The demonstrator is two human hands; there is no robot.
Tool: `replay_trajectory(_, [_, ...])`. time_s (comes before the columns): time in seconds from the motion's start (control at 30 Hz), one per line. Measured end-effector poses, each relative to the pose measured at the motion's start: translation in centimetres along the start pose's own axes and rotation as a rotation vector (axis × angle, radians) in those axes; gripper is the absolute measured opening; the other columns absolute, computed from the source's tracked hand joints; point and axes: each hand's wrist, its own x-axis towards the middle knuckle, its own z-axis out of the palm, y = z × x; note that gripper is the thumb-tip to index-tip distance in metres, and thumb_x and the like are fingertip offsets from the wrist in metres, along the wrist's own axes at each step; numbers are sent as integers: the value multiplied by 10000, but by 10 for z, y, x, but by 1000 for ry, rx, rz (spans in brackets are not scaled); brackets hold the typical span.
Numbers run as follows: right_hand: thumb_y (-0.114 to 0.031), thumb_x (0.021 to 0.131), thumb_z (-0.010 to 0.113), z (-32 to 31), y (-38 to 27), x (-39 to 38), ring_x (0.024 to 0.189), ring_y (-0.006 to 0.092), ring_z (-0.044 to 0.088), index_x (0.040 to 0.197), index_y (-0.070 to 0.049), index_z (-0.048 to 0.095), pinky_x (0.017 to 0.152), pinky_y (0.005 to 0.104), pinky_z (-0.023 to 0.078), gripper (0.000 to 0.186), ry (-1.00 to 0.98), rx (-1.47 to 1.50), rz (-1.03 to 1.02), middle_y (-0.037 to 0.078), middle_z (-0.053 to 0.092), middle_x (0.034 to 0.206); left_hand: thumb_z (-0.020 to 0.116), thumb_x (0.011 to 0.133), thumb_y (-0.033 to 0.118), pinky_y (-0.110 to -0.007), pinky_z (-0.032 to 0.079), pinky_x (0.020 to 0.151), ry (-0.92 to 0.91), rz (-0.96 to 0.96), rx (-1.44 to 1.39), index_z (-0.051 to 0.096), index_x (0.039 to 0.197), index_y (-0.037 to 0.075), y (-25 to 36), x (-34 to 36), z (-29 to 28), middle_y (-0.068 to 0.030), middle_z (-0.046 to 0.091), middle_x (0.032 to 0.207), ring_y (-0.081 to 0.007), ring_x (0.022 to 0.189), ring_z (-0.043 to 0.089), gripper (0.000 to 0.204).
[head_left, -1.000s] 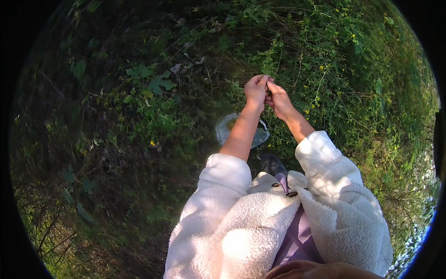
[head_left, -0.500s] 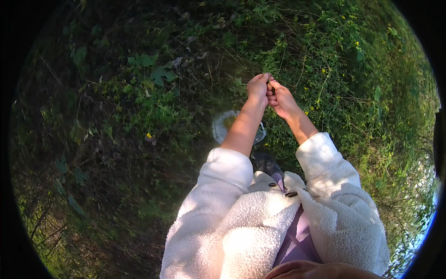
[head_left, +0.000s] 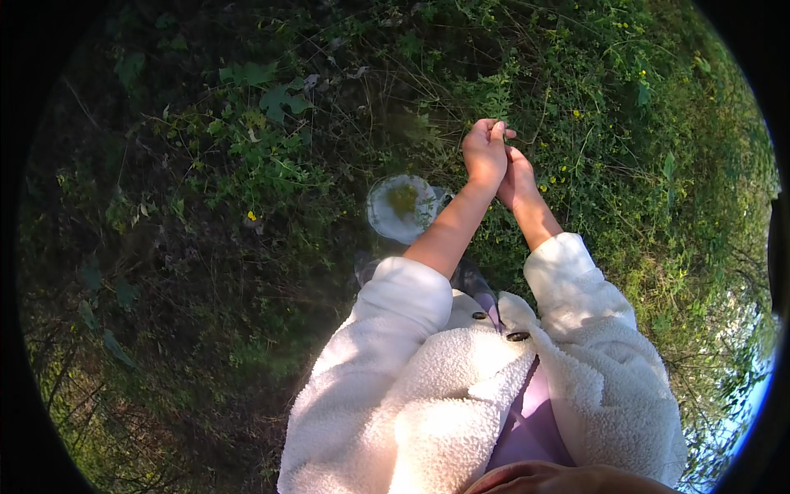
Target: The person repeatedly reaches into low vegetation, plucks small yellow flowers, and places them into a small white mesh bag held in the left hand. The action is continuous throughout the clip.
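My left hand (head_left: 484,156) reaches into the low green plants, its thumb and fingers pinched together at a leafy green stem (head_left: 499,100). Right beside it and partly behind it is my right hand (head_left: 518,179); its fingers are mostly covered by the left hand, so what they hold does not show. Left of my left forearm, a round, clear plastic container (head_left: 381,210) sits low among the plants, with a small yellowish-green heap (head_left: 402,198) inside.
Dense weeds and thin stems surround me, with small yellow flowers (head_left: 576,114) to the right and another yellow flower (head_left: 251,216) at left. Broad leaves (head_left: 284,100) grow at the upper left. My fleecy white sleeves (head_left: 407,288) frame the lower view.
Both hands have shifted slightly right and forward. The left hand now overlaps the right, whose fingers were visible before. More of the plastic container and its contents shows.
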Motion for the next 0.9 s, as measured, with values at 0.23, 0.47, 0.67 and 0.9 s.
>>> replay_trajectory(0.23, [-251,904,337,-7,20,21,925,200,523,1018,-24,481,823,337,431,292,-55,42,-57,108,528,1023,572,761,110,-314,449,723,-27,426,576,592,815,9,-19,-5,-7,-116,621,845,-248,766,586,116])
replay_trajectory(0.47, [-202,901,356,-29,6,14,913,191,525,1040,-21,483,800,328,439,261,-4,15,-1,95,535,1007,585,733,133,-351,415,801,-77,545,796,616,805,36,-10,-10,-10,-120,589,873,-283,876,526,125])
replay_trajectory(0.67, [-157,893,372,-28,11,-17,915,175,526,1059,-17,483,797,321,440,243,31,-328,51,88,532,1029,563,750,138,-364,450,732,-190,482,825,602,903,42,-1,-19,-23,-128,585,887,-293,819,555,184])
replay_trajectory(0.9, [-211,871,439,-39,100,-62,916,158,529,1048,-52,495,781,300,444,245,-165,-412,465,72,537,1031,556,741,77,-355,469,678,-471,627,859,586,907,49,1,-98,-118,-121,598,844,-282,765,578,171])
